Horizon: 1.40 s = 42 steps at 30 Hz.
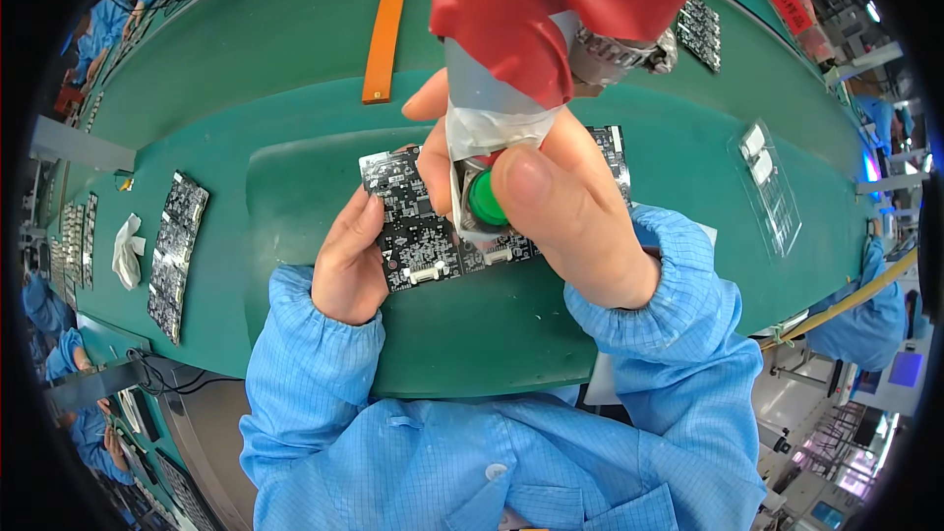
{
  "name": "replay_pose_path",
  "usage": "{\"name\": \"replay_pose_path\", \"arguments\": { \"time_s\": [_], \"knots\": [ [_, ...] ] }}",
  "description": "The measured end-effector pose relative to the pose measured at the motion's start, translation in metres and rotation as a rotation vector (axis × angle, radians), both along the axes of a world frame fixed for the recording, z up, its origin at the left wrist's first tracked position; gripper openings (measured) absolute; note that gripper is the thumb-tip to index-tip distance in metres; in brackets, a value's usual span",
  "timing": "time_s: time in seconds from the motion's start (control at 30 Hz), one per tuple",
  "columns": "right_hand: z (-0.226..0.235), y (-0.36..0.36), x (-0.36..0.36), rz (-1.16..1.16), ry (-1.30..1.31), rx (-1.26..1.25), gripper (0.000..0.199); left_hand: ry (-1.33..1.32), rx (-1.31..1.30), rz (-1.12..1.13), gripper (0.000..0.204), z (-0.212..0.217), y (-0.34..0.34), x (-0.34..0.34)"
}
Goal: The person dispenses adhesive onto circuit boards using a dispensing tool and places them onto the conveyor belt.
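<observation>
A black printed circuit board with white connectors along its near edge lies over the green mat in front of me. My left hand grips its left edge, thumb on top. Above the board, my right hand is wrapped round a hand tool covered in red and whitish tape. The thumb rests against the green push button on the tool. The tool hides the middle of the board, and its exact kind does not show.
Another circuit board lies on the left beside a crumpled white cloth. An orange bar crosses the far bench. At right is a clear plastic tray; more boards lie far right. Other people work at both sides.
</observation>
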State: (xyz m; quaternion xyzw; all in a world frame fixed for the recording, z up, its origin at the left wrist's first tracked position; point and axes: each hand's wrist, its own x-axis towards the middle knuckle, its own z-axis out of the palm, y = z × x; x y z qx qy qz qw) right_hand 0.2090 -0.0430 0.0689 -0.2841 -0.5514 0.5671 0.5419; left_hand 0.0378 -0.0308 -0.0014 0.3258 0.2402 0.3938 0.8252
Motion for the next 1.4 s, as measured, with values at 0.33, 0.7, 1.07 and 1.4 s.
{"name": "replay_pose_path", "arguments": {
  "time_s": [0.33, 0.7, 1.07, 1.4],
  "knots": [
    [0.005, -0.006, 0.001, 0.009, 0.029, -0.08, 0.063, -0.035, -0.043, 0.007, 0.053, 0.002, -0.001, 0.002],
    [0.003, -0.001, 0.001, 0.043, 0.072, -0.023, 0.076, 0.076, -0.056, 0.084, 0.051, 0.0, -0.003, 0.004],
    [0.002, 0.0, 0.005, -0.015, -0.027, 0.003, 0.067, -0.012, -0.047, 0.122, 0.047, -0.001, 0.001, -0.006],
    [0.002, 0.002, 0.005, -0.008, -0.019, -0.037, 0.064, -0.034, -0.074, 0.139, 0.045, -0.002, 0.002, -0.008]
  ]
}}
